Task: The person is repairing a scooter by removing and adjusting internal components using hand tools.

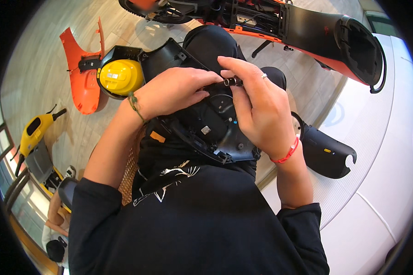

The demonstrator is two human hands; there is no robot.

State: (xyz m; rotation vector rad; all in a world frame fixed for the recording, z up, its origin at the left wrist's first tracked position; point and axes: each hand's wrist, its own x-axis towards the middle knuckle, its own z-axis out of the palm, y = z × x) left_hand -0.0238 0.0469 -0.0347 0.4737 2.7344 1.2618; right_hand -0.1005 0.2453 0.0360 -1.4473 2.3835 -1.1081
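My right hand [264, 103] is raised in front of my chest, its thumb and bent fingers closed round a small dark metal socket-like piece [232, 81] with a hollow end. That end points left, towards my left hand [181, 89]. The left fingers are drawn together, with their tips close to the piece; what they pinch, if anything, is hidden. Beneath both hands a large black moulded plastic cover [220, 123] rests across my lap, its inner side with round recesses and clips facing up. An orange tag [158, 137] shows beside its left edge.
An orange and black scooter [261, 23] spans the far side. On the floor at left are an orange body panel [84, 91] and a yellow dome-shaped object [120, 77] in a black housing. A black panel [326, 153] sits over the white platform [367, 183]. Another person [55, 233] is at lower left.
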